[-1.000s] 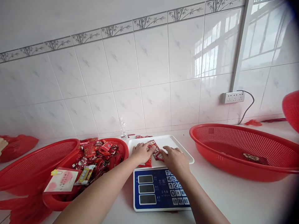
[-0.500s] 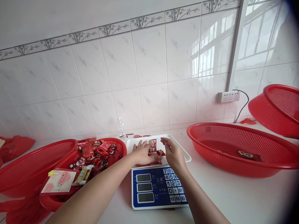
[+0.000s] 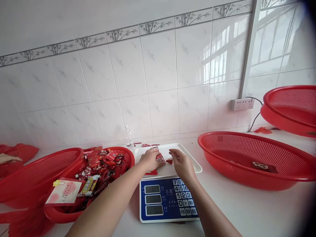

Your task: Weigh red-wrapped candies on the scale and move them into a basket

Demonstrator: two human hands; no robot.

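A scale with a blue keypad panel and a white tray stands in front of me. My left hand is over the left part of the tray, its fingers curled round red candy packets. Part of a flat red packet shows beneath that hand. My right hand hovers over the tray's right side, fingers bent; its palm side is hidden. Beside its fingertips a small red wrapped candy lies on the tray.
A red basket full of wrapped candies bears a card. Another red basket is at far left, near a person's hand. At right are a large red basket, a raised one and a power strip.
My left hand has drawn its spread fingers in around the packets. The raised basket at right has shifted and tilted differently. Another person's hand has come into view at far left.
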